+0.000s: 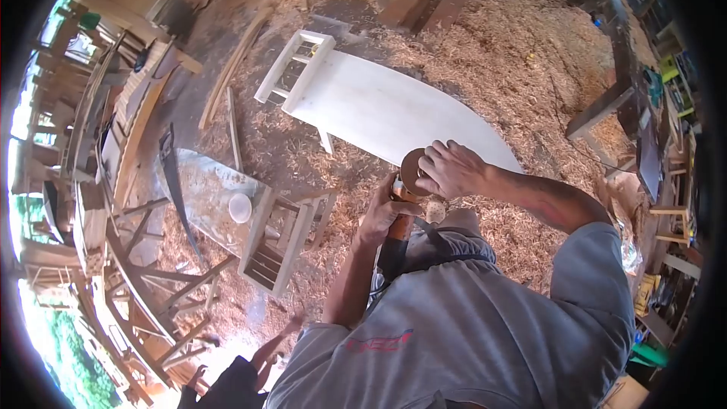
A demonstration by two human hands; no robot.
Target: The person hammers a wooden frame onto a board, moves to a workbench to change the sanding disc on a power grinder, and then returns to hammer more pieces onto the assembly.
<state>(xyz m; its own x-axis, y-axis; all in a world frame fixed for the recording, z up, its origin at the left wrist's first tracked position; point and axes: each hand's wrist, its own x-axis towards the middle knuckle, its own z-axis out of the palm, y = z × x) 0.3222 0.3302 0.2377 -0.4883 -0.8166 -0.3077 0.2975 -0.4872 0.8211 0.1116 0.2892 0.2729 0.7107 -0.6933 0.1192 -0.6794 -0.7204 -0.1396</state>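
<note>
My left hand (pixel 385 210) is wrapped around an orange and black angle grinder (pixel 399 229), held upright in front of my waist. A round brown sanding disc (pixel 410 173) sits at the grinder's top end. My right hand (pixel 452 170) grips this disc by its right side, fingers curled over the face; the thumb is partly hidden. Just beyond both hands lies a long white board (pixel 394 106) with a rounded near end. A pale wooden frame (pixel 309 68) stands at its far left end.
Wood shavings (pixel 500 45) cover the ground. At left are a second small frame (pixel 279 246), a white round lid or bowl (pixel 240 208) and a handsaw (pixel 176 189). Another person's dark sleeve (pixel 231 386) shows at lower left. Benches and timber line both sides.
</note>
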